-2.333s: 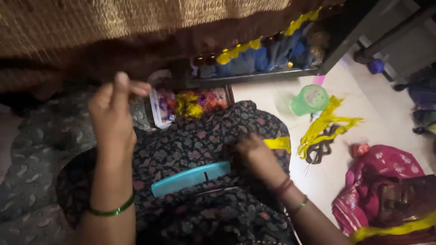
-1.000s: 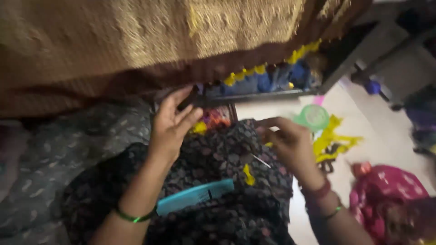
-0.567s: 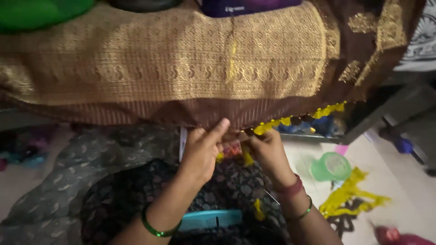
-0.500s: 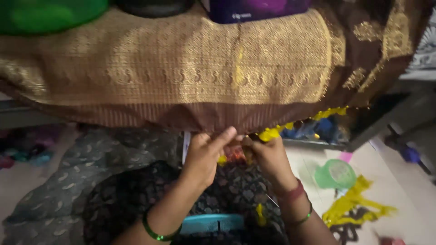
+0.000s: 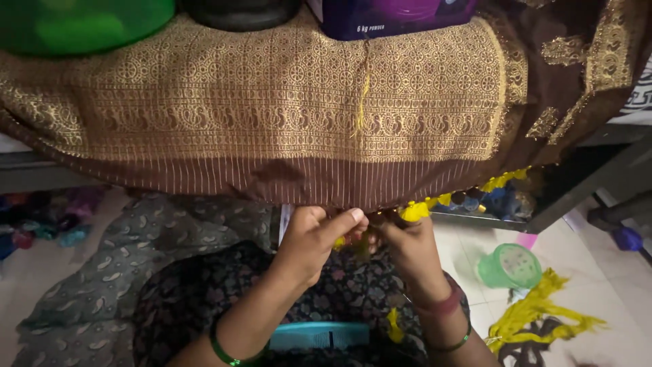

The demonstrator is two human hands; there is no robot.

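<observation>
Brown cloth (image 5: 299,183) now hangs close; both hands have risen to its edge. Left hand (image 5: 309,241) and right hand (image 5: 407,248) pinch there, seemingly a yellow tassel (image 5: 414,212).

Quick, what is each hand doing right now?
Left hand: pinched shut on the brown cloth's edge.
Right hand: closed on the yellow tassel at that edge.

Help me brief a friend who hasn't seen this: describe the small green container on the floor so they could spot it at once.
Start from the big brown and gold cloth hanging across the top, and follow its tasselled edge to the right hand. Right of that hand, on the pale floor, lies the green container. It is a translucent green cup tipped sideways, unlike the loose yellow threads beside it.
</observation>
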